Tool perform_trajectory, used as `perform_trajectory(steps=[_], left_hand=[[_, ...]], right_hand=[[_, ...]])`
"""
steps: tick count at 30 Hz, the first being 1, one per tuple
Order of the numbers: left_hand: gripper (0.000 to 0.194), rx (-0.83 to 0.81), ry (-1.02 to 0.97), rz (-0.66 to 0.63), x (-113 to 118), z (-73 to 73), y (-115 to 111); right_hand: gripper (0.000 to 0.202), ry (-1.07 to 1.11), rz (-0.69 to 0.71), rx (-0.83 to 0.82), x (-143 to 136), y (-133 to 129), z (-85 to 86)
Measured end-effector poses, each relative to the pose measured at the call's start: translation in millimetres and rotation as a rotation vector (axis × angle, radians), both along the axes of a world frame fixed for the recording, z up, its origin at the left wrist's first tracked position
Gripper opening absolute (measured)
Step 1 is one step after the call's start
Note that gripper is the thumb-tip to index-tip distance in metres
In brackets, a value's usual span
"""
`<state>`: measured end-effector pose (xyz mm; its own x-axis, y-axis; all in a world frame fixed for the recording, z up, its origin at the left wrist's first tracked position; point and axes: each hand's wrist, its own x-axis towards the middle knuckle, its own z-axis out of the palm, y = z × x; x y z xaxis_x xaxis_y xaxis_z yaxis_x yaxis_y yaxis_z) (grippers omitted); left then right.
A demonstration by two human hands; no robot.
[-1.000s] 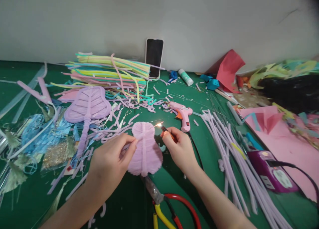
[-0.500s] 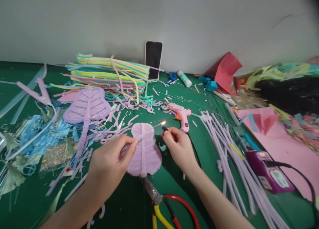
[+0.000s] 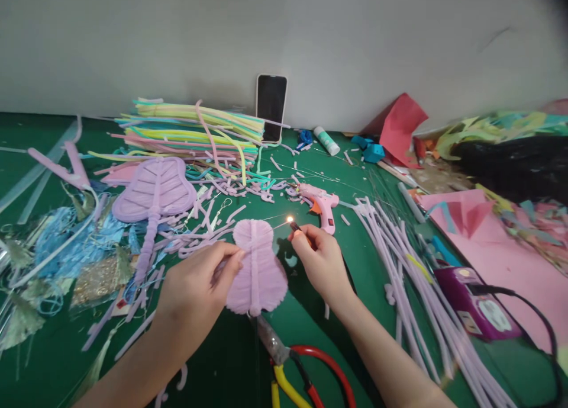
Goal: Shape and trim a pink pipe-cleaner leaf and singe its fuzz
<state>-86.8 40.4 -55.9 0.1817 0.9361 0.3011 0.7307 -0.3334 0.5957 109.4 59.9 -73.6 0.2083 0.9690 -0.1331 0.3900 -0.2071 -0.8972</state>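
Between thumb and fingers, my left hand (image 3: 199, 278) pinches the left edge of a fuzzy lilac pipe-cleaner fan piece (image 3: 261, 272), gourd-shaped with a raised centre rib. My right hand (image 3: 320, 255) is closed around a lighter (image 3: 293, 225), mostly hidden in the fingers. A small flame (image 3: 290, 219) burns at its tip, right of the piece's upper edge. A thin strand reaches from the piece toward the flame; whether they touch I cannot tell. Below the piece lie pliers (image 3: 277, 343) with red and yellow handles. A pink glue gun (image 3: 323, 204) rests just beyond my right hand.
A finished-looking lilac fan (image 3: 155, 189) lies at left, beside blue tassels (image 3: 66, 242). Behind are bundled coloured pipe cleaners (image 3: 195, 129) and a phone (image 3: 271, 107) against the wall. Loose lilac pipe cleaners (image 3: 412, 283) and a purple corded device (image 3: 477, 304) lie at right.
The lighter flame has shifted very slightly left and looks rounder and brighter, with a glow on my right thumb. Both hands keep their grips; the fan piece barely moves.
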Motion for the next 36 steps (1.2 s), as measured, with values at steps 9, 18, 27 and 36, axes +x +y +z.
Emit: perform_trajectory(steps=[9,18,27,36], left_hand=[[0.023,-0.026,0.014,-0.024,0,3.6,1],[0.029,-0.087,0.105,-0.081,-2,0.5,0],[0.033,-0.117,0.107,-0.086,0,0.9,2],[0.035,-0.175,0.058,-0.071,2,3.5,2]], right_hand=[[0.023,0.013,-0.008,0.03,-1,-1,1.3],[0.023,0.019,0.051,0.053,-3,-4,2.1],[0.02,-0.029,0.129,0.046,-11,-9,1.6],[0.018,-0.029,0.198,0.012,-23,-16,-1.0]])
